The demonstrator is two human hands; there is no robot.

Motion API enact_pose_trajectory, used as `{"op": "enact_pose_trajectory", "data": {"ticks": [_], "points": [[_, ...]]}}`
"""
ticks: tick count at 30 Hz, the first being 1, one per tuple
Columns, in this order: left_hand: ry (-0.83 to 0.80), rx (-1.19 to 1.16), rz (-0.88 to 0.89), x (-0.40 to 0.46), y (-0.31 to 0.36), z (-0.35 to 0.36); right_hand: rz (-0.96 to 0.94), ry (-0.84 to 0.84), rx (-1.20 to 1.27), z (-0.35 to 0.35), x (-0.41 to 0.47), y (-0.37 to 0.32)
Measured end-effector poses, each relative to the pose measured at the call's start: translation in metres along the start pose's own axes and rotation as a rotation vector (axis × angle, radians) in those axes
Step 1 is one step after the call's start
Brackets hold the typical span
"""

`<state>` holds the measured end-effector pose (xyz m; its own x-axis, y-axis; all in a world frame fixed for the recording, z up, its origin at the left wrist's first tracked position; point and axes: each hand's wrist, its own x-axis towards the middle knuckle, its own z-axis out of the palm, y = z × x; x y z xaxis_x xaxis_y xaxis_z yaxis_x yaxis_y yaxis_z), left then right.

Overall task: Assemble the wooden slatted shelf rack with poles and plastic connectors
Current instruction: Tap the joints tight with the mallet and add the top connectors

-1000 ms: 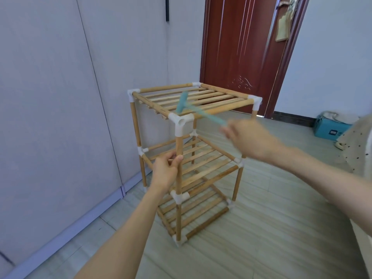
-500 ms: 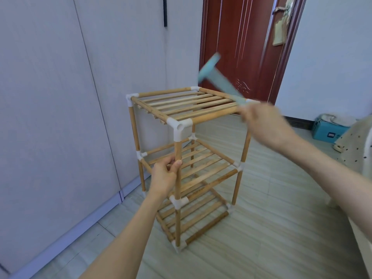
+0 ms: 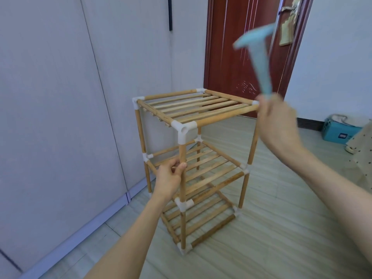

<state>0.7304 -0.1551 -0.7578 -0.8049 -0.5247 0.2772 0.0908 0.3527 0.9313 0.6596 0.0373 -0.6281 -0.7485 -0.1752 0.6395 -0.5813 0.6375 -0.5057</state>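
Note:
A three-tier wooden slatted rack [image 3: 193, 109] stands upright on the floor, its poles joined by white plastic connectors. The nearest top corner connector [image 3: 186, 132] faces me. My left hand [image 3: 170, 177] grips the near front pole [image 3: 182, 158] between the top and middle shelves. My right hand [image 3: 276, 125] holds a light blue plastic hammer [image 3: 256, 57] by its handle, raised high above the rack's right top corner, head up and blurred. That hand covers the rack's right top corner.
A grey wall panel [image 3: 70, 117] runs along the left, close behind the rack. A dark red door [image 3: 241, 47] stands behind it. A blue box [image 3: 340, 131] and a spotted cloth [image 3: 362, 150] lie at the right. The floor has pale wood-look tiles [image 3: 261, 238].
My right hand swung the blue hammer up from the near top corner connector to high above the rack's right side. My left hand stayed on the front pole.

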Motion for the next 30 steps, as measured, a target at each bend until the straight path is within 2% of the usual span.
{"op": "enact_pose_trajectory", "data": {"ticks": [1,2,4,5,9,13,15,16,19,21,23,26,28,30], "points": [[0.001,0.023,0.006,-0.001,-0.002,0.001,0.004,0.046,0.05,0.0,0.002,-0.002],[0.002,0.063,0.018,0.0,-0.003,0.003,-0.048,-0.102,0.006,0.005,-0.002,-0.007],[0.01,0.155,0.033,0.0,-0.007,0.005,-0.07,-0.526,-0.168,0.023,-0.023,-0.007],[0.011,0.184,0.04,0.0,-0.009,0.005,-0.063,-0.558,-0.19,0.027,-0.027,-0.003],[0.097,0.239,0.026,0.014,-0.016,-0.013,-0.057,-0.299,-0.099,0.021,-0.01,0.01],[0.36,0.241,-0.102,0.022,-0.021,-0.046,-0.043,-0.219,-0.072,0.009,-0.004,0.023],[0.531,0.338,-0.021,0.013,-0.016,-0.052,-0.019,-0.137,-0.05,-0.001,0.003,0.031],[0.57,0.409,0.105,0.007,-0.009,-0.049,-0.005,-0.092,-0.034,-0.006,0.006,0.035],[0.476,0.624,0.567,0.004,0.024,-0.023,0.08,-0.085,0.007,-0.018,0.021,0.044],[0.359,0.757,0.755,0.02,0.052,0.001,0.145,-0.134,-0.023,-0.027,0.033,0.056],[0.22,0.898,0.757,0.043,0.076,0.023,0.198,-0.171,-0.037,-0.036,0.045,0.068],[0.005,1.083,0.537,0.071,0.085,0.046,0.209,-0.228,-0.092,-0.046,0.06,0.078],[-0.016,1.249,0.493,0.078,0.076,0.054,0.186,-0.267,-0.147,-0.049,0.07,0.081],[0.034,1.345,0.513,0.075,0.066,0.054,0.178,-0.253,-0.162,-0.052,0.076,0.085]]}}
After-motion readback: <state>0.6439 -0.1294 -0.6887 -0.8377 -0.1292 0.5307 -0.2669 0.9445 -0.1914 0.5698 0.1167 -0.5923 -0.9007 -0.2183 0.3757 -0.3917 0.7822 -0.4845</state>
